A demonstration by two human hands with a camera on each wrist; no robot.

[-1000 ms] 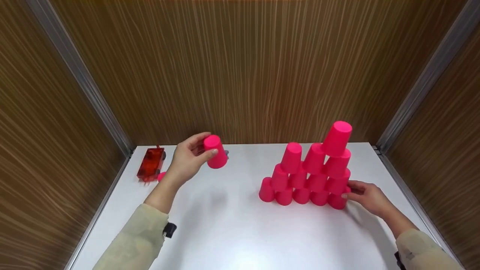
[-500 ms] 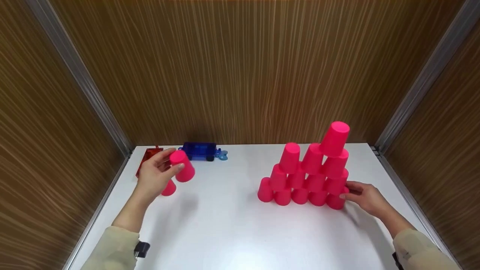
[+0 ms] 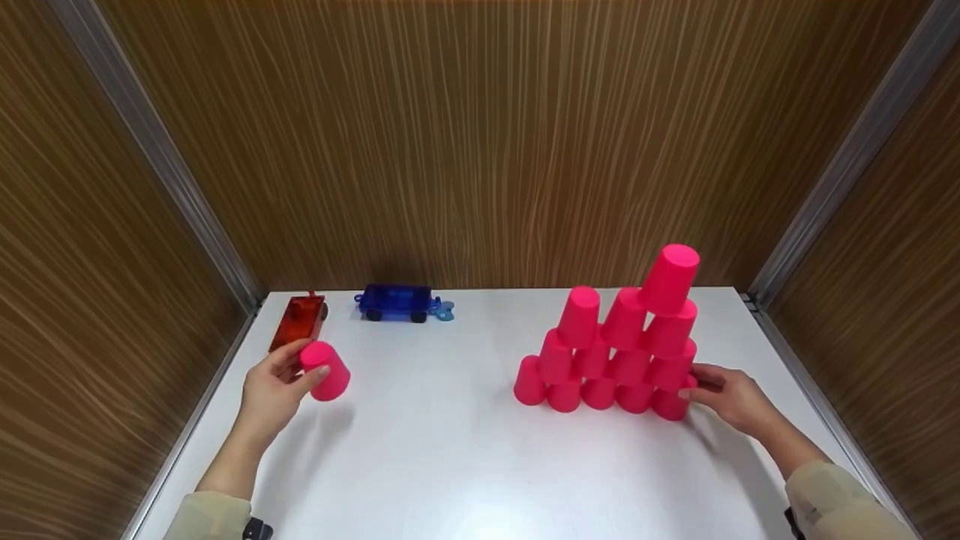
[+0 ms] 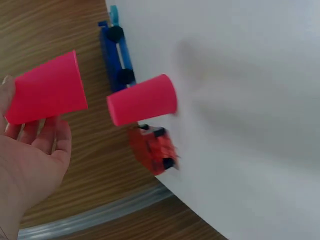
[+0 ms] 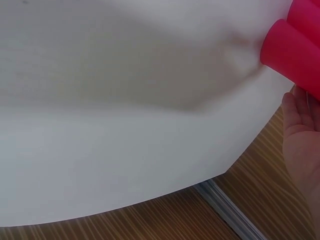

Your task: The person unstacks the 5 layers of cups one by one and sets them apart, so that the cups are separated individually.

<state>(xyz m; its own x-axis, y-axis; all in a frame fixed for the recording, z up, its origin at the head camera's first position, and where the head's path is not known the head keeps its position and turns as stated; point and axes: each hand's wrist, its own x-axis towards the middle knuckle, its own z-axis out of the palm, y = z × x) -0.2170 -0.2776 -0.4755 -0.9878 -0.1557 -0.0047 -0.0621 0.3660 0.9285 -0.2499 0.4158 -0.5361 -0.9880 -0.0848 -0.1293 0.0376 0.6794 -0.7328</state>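
Note:
In the head view, my left hand (image 3: 271, 394) holds an upside-down pink cup (image 3: 331, 376) above the table at the left, thumb at the front. Below it a second pink cup (image 4: 142, 99) stands upside down on the table in the left wrist view; in the head view the held cup hides it. At the right rises a pyramid of pink cups (image 3: 580, 319), several in its bottom row, three in the third row and one on top toward the right. My right hand (image 3: 739, 401) grips the pyramid's bottom right cup (image 3: 670, 405), thumb in front and fingers behind.
Two toy cars lie at the back left of the white table (image 3: 465, 420): a clear red one (image 3: 298, 321) and a clear blue one (image 3: 397, 300) with a light-blue piece (image 3: 445, 310) at its end. Wood-grain walls (image 3: 480, 150) enclose the table at the back and sides.
My left hand has moved left and toward me with its cup, uncovering the blue car and now covering the lone standing cup. My right hand and the pyramid have stayed nearly still.

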